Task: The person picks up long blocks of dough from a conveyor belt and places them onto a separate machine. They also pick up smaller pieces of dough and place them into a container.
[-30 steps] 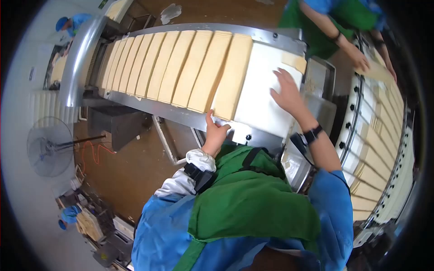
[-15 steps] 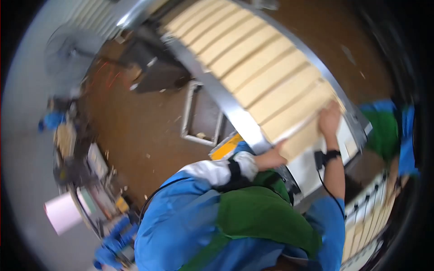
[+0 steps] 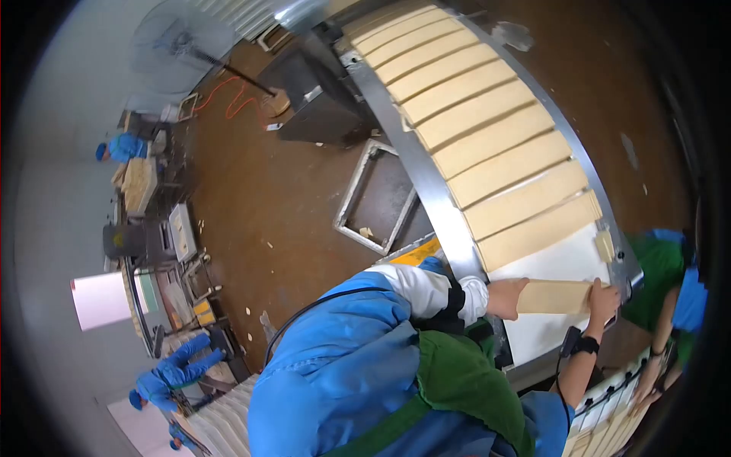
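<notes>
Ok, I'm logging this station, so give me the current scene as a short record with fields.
left hand: on one end of a pale strip
right hand: on its other end
surface: white belt
row: other pale strips, side by side
loose item: small pale piece, near belt edge
floor: rectangular frame

Your left hand (image 3: 504,298) and right hand (image 3: 604,301) face each other, well apart, fingers curled inward, the left wrist beside its fingers, the right wrist below its own.
</notes>
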Available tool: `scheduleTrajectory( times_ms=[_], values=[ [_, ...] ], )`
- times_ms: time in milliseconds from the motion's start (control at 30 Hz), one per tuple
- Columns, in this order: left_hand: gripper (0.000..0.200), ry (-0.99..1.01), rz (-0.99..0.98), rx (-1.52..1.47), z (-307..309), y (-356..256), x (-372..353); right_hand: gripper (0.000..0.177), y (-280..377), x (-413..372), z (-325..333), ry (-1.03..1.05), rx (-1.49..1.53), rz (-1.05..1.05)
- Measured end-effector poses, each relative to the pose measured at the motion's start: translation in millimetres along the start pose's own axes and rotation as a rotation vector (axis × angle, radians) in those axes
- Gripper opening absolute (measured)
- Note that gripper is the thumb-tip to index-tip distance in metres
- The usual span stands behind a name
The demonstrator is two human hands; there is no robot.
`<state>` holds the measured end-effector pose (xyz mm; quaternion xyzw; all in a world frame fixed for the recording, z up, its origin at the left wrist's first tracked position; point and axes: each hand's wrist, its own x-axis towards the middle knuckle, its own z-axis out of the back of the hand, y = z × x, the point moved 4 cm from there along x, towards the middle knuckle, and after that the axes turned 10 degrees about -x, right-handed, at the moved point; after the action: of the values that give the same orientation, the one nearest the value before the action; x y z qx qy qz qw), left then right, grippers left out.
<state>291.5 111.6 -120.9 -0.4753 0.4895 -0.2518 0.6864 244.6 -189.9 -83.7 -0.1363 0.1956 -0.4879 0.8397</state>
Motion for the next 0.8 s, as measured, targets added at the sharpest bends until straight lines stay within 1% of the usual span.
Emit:
scheduleTrajectory(
  times_ms=[67,100,133,167,200,233,267,300,333,367,400,433,467,533,600,633,700,733,800],
  values=[
    [0.085,0.035,0.034,0.207,-2,1,4,0.064,-39,4,-58,0.051,0.272,0.008],
    [0.083,0.075,0.029,0.314,-7,1,8,0.064,-75,-5,-80,0.065,0.405,-0.02],
    [0.078,0.032,0.033,0.41,-12,7,14,0.068,-76,-41,-53,0.22,0.72,-0.04],
    [0.074,0.002,0.019,0.506,-19,16,21,0.086,-88,-41,-76,0.333,0.865,0.228],
    [0.066,-0.102,-0.063,0.692,-22,17,21,0.106,-103,-63,-91,-0.028,0.735,0.238],
    [0.063,-0.231,-0.216,0.758,-26,41,27,0.115,-100,-80,-87,-0.014,0.664,0.336],
    [0.063,-0.169,-0.179,0.874,-20,35,31,0.123,-98,-96,-84,-0.007,0.597,0.436],
    [0.065,-0.153,-0.152,0.835,-14,21,27,0.117,-92,-119,-68,-0.002,0.507,0.52],
    [0.067,-0.141,-0.056,0.78,-9,19,29,0.098,-91,-127,-99,0.014,0.49,0.376],
    [0.062,-0.109,-0.12,0.8,-11,3,25,0.07,-90,-148,-77,-0.056,0.489,0.258],
    [0.065,-0.146,-0.258,0.696,-12,2,25,0.064,-90,-155,-99,-0.159,0.593,0.223],
    [0.064,-0.158,-0.183,0.864,-15,-1,28,0.054,-89,-168,-112,-0.168,0.52,0.123],
    [0.064,-0.107,-0.228,0.8,-21,-13,26,0.049,-96,-179,-115,-0.288,0.564,0.054],
    [0.063,0.001,-0.278,0.709,-50,-38,23,0.05,-129,-209,-91,-0.256,0.596,-0.077],
    [0.063,0.089,-0.282,0.657,-72,-72,14,0.053,-172,-242,-66,-0.226,0.583,-0.228],
    [0.063,0.14,-0.341,0.635,-91,-86,9,0.053,-196,-257,-61,-0.226,0.596,-0.274],
    [0.064,0.224,-0.442,0.588,-142,-109,2,0.055,-256,-281,-70,-0.284,0.6,-0.337],
    [0.063,0.288,-0.423,0.531,-169,-125,-6,0.055,-285,-293,-74,-0.312,0.6,-0.36],
    [0.065,0.387,-0.45,0.525,-218,-146,-21,0.06,-338,-316,-88,-0.261,0.598,-0.417]
  ],
)
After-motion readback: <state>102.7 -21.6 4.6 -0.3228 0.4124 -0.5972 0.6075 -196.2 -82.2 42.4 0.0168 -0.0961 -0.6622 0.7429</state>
